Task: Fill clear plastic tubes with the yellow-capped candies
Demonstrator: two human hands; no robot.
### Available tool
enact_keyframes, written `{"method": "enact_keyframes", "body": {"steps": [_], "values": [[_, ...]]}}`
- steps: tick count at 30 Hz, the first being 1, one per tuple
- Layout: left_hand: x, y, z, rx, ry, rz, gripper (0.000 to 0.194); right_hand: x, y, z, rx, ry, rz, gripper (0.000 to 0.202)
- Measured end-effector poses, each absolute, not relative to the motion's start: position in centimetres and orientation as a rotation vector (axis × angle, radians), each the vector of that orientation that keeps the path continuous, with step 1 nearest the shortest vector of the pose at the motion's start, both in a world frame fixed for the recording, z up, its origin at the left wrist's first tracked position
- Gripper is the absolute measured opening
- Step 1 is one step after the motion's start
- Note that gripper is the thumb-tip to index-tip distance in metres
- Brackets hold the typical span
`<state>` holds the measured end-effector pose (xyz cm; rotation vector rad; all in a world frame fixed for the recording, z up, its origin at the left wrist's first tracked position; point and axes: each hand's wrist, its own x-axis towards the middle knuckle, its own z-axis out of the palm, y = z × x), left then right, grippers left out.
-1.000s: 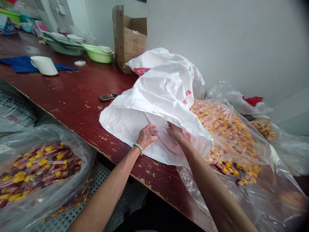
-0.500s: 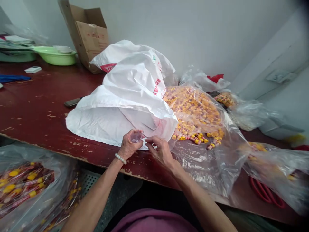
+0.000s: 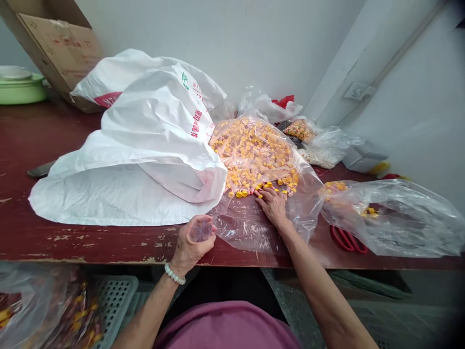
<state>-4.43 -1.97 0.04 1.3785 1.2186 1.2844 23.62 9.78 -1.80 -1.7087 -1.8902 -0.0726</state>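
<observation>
My left hand [image 3: 191, 245], with a pale bead bracelet at the wrist, is closed around a small clear plastic cup [image 3: 201, 230] just above the table's front edge. My right hand [image 3: 273, 207] lies at the front of a heap of small yellow-capped tubes [image 3: 256, 145]. Its fingers are outstretched and touch the nearest pieces; whether any piece sits under them is hidden. That heap is in and on a large clear plastic bag [image 3: 247, 225] spread over the table. Left of it, a white woven sack [image 3: 152, 126] lies with its mouth towards me.
The dark red table [image 3: 109, 245] has a worn front edge. Red-handled scissors [image 3: 347, 240] and another clear bag [image 3: 410, 218] lie at right. A cardboard box [image 3: 69, 53] and green basin [image 3: 23, 89] stand at back left. Below is a perforated crate [image 3: 118, 295] beside bagged tubes.
My right hand has moved away from the cup to the yellow-capped heap on the right. My left hand still holds the cup, now nearer the table's edge. The view has turned right.
</observation>
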Motion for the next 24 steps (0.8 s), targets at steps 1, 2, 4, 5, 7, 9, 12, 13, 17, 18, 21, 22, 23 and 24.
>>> {"method": "enact_keyframes", "body": {"steps": [1, 2, 4, 5, 7, 9, 12, 13, 17, 18, 21, 22, 23, 24], "values": [[-4.1, -2.1, -0.2, 1.381, 1.226, 1.273, 0.035, 23.2, 9.6, -1.9, -1.720, -1.888, -0.085, 0.022], [-3.9, -2.1, -0.3, 1.385, 1.238, 1.266, 0.035, 22.8, 9.3, -1.8, -1.728, -1.878, -0.096, 0.020], [-3.7, -2.2, -0.5, 1.405, 1.264, 1.255, 0.035, 22.0, 8.4, -1.4, -1.703, -1.835, -0.059, 0.019], [-3.7, -2.2, -0.6, 1.426, 1.275, 1.252, 0.035, 21.6, 7.7, -0.9, -1.680, -1.809, -0.024, 0.020], [-3.6, -2.2, -0.4, 1.477, 1.292, 1.237, 0.034, 20.4, 5.8, 0.2, -1.573, -1.787, 0.115, 0.023], [-3.4, -2.1, 0.0, 1.543, 1.301, 1.201, 0.033, 18.8, 3.4, 1.6, -1.385, -1.839, 0.306, 0.025], [-3.0, -2.2, 0.8, 1.706, 1.325, 1.133, 0.031, 16.3, 0.2, 3.5, -1.072, -1.983, 0.479, 0.026], [-2.9, -2.2, 1.0, 1.766, 1.330, 1.116, 0.030, 15.7, -0.6, 4.0, -1.017, -2.038, 0.477, 0.029], [-2.5, -2.5, 1.3, 1.881, 1.308, 1.072, 0.032, 14.7, -1.8, 5.2, -0.939, -2.258, 0.373, 0.043], [-2.5, -2.5, 1.3, 1.881, 1.294, 1.077, 0.032, 14.7, -1.9, 5.4, -0.926, -2.309, 0.362, 0.046], [-2.5, -2.4, 1.3, 1.840, 1.260, 1.111, 0.033, 14.9, -1.9, 5.9, -0.888, -2.314, 0.387, 0.052], [-2.5, -2.4, 1.3, 1.824, 1.254, 1.119, 0.033, 14.9, -1.9, 5.9, -0.892, -2.264, 0.402, 0.052], [-2.5, -2.4, 1.4, 1.812, 1.256, 1.122, 0.033, 15.0, -1.8, 5.8, -0.904, -2.207, 0.410, 0.050], [-2.5, -2.4, 1.5, 1.808, 1.263, 1.122, 0.032, 14.9, -1.8, 5.6, -0.918, -2.161, 0.408, 0.047]]}}
